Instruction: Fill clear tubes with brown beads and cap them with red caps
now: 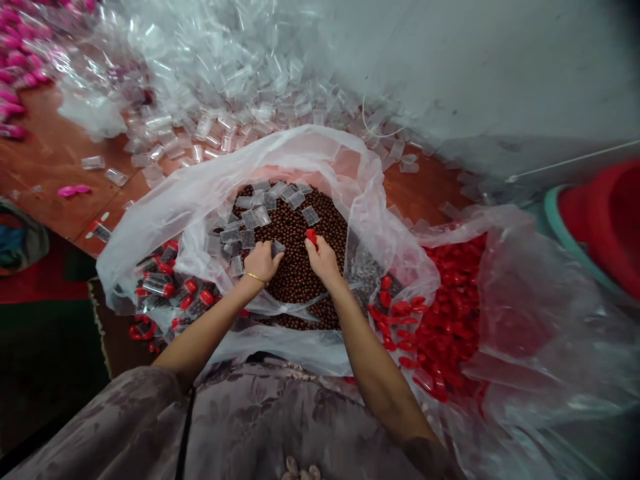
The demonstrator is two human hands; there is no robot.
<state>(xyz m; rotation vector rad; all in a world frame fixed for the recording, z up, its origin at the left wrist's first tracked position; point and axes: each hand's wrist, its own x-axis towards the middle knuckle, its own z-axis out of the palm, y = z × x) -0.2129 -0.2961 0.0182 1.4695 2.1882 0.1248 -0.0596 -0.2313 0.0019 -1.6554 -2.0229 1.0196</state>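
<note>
A large translucent plastic bag [320, 143] stands wide open, full of small brown balls [295, 267]. Over the balls, my left hand [261, 261] has its fingers closed on a small clear plastic container [277, 249]. To its right, my right hand [324, 259] pinches a red plastic cap [311, 236] between thumb and fingers. The two hands are a short way apart. Several more clear containers [249, 219] lie on top of the balls, mostly behind and left of my left hand. What the containers hold cannot be made out.
Red caps [450, 307] fill a plastic bag on the right. Red-capped containers [160, 285] are heaped at the left. Behind lies a big pile of clear containers [225, 127] on an orange-brown surface [55, 160], with pink pieces [15, 60] far left. Red tubs [615, 220] stand at right.
</note>
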